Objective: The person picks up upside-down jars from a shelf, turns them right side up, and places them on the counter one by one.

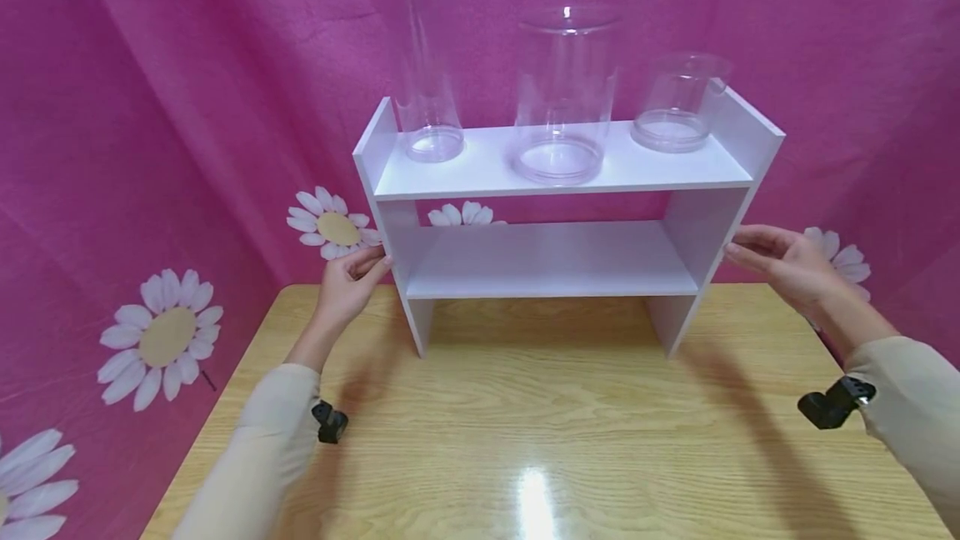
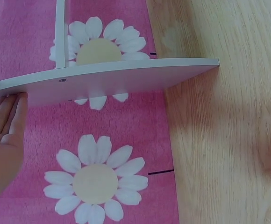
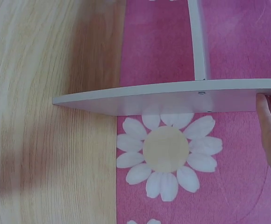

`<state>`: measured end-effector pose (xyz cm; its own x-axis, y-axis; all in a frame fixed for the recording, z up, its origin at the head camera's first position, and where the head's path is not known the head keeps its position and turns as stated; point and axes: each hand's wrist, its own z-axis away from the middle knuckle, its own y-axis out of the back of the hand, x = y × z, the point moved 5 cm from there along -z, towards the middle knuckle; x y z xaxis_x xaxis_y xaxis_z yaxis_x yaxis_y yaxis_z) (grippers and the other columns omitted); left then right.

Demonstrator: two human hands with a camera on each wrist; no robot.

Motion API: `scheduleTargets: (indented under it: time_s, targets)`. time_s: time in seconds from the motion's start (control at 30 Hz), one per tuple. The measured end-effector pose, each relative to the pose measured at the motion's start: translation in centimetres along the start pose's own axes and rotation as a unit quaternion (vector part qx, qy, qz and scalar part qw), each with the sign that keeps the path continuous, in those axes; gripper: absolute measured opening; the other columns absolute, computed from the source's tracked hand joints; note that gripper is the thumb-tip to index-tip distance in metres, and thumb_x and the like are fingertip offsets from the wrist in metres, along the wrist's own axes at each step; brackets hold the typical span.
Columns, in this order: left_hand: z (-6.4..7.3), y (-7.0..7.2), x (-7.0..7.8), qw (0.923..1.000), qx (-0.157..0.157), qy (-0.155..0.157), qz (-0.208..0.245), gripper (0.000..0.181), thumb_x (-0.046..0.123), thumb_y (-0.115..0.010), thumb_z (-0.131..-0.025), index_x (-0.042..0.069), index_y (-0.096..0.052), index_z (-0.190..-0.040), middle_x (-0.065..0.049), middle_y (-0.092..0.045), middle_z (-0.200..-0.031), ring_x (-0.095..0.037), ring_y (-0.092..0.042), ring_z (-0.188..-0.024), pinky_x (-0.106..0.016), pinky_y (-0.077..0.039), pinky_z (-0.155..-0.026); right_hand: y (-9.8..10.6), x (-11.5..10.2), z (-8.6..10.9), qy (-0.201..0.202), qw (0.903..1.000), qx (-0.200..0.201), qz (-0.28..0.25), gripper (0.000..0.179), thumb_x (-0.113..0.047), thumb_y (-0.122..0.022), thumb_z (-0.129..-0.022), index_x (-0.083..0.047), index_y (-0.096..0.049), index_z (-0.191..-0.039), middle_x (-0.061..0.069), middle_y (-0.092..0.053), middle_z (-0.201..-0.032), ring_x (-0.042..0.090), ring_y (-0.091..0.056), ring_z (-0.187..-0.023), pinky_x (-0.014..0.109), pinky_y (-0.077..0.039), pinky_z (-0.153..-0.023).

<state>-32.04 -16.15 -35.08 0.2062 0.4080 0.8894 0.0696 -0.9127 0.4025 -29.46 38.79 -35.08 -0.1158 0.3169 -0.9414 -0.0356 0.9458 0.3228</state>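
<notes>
A white two-tier shelf (image 1: 540, 260) stands near the back of the wooden table. My left hand (image 1: 351, 283) holds its left side panel (image 2: 117, 81), fingertips against the outer face and thumb at the front edge. On the opposite side, my right hand (image 1: 787, 267) holds the right side panel (image 3: 163, 97) in a similar way at about the same height. Three clear cylinders are on the upper board: a tall narrow one (image 1: 431, 144), a wide one (image 1: 558, 161) in the middle and a short one (image 1: 671, 132) at the right.
The wooden table (image 1: 540, 407) spreads out in front of the shelf. Behind it hangs a pink cloth (image 1: 225, 65) with white daisies, which also runs along the left side. Small black devices (image 1: 836, 401) are strapped at both sleeves.
</notes>
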Motion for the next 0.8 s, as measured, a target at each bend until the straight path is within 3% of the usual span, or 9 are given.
scheduleTargets:
  time_s: [0.2, 0.43, 0.73, 0.8]
  targets:
    - [0.4, 0.8, 0.0, 0.9999, 0.006, 0.010, -0.012, 0.041, 0.019, -0.061, -0.094, -0.005, -0.059, -0.127, -0.024, -0.062, -0.122, 0.019, -0.056, -0.087, -0.001, -0.046, -0.076, -0.8, -0.2, -0.2, 0.012, 0.9999, -0.008, -0.007, 0.026, -0.010, -0.059, -0.094, -0.033, -0.064, -0.105, -0.029, -0.067, -0.094, -0.013, -0.061, -0.089, 0.003, -0.048, -0.075]
    - [0.5, 1.4, -0.1, 0.9995, 0.012, 0.025, -0.017, 0.040, 0.019, -0.060, -0.095, -0.004, -0.058, -0.128, -0.023, -0.062, -0.122, 0.017, -0.058, -0.087, -0.002, -0.046, -0.076, -1.7, -0.7, -0.4, 0.019, 0.9932, -0.027, -0.112, 0.028, -0.002, -0.058, -0.093, -0.026, -0.069, -0.101, -0.019, -0.072, -0.092, -0.008, -0.065, -0.087, 0.005, -0.050, -0.075]
    - [0.8, 1.8, -0.5, 0.9993, 0.028, 0.026, -0.001, 0.039, 0.017, -0.060, -0.095, -0.005, -0.059, -0.126, -0.024, -0.061, -0.122, 0.020, -0.056, -0.084, -0.001, -0.047, -0.077, -2.6, -0.9, -0.7, 0.030, 0.9938, -0.036, -0.101, 0.025, -0.003, -0.061, -0.092, -0.022, -0.069, -0.104, -0.018, -0.071, -0.094, -0.007, -0.065, -0.087, 0.006, -0.050, -0.077]
    - [0.9, 1.9, -0.6, 0.9991, 0.034, 0.027, 0.003, 0.039, 0.016, -0.060, -0.094, -0.006, -0.059, -0.126, -0.025, -0.061, -0.122, 0.022, -0.056, -0.082, -0.001, -0.047, -0.076, -2.7, -1.1, -0.8, 0.031, 0.9961, -0.031, -0.077, 0.024, -0.005, -0.061, -0.092, -0.023, -0.069, -0.105, -0.020, -0.070, -0.094, -0.008, -0.063, -0.087, 0.005, -0.049, -0.078]
